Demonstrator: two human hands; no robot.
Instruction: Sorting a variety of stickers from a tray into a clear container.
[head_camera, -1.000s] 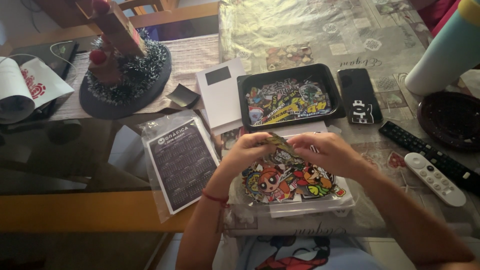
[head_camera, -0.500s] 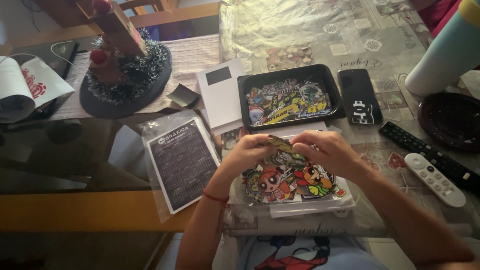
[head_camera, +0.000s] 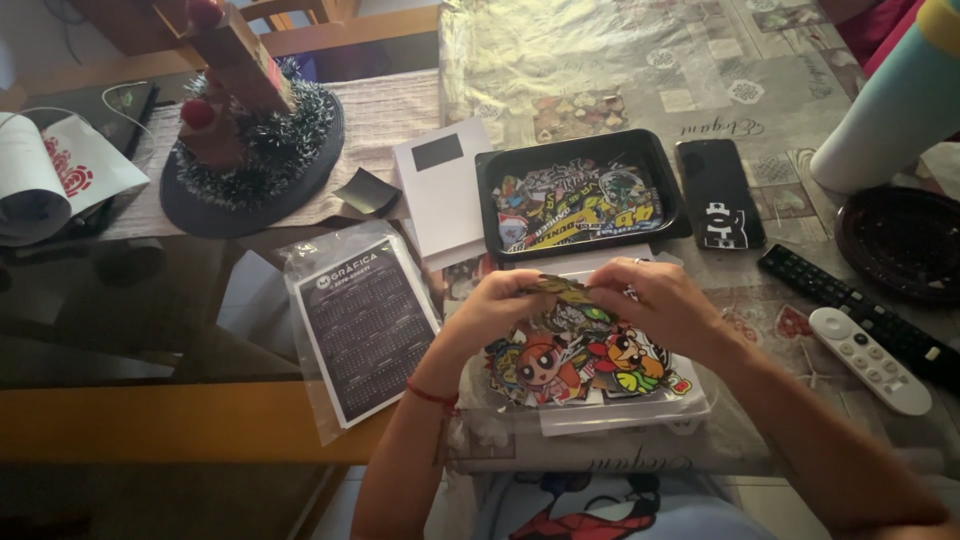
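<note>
A sticker (head_camera: 562, 290) is held between the left hand (head_camera: 497, 310) and right hand (head_camera: 662, 305), above a sticker pile (head_camera: 580, 362); behind it a tray (head_camera: 580, 200) is set, apparently filled with stickers; a phone (head_camera: 719, 193) lies right of it; remotes (head_camera: 868, 330) lie farther right; a bagged card (head_camera: 362, 320) lies left.

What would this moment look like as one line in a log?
left hand: pinching sticker | right hand: pinching same sticker | below: sticker pile | behind: black tray of stickers
</note>
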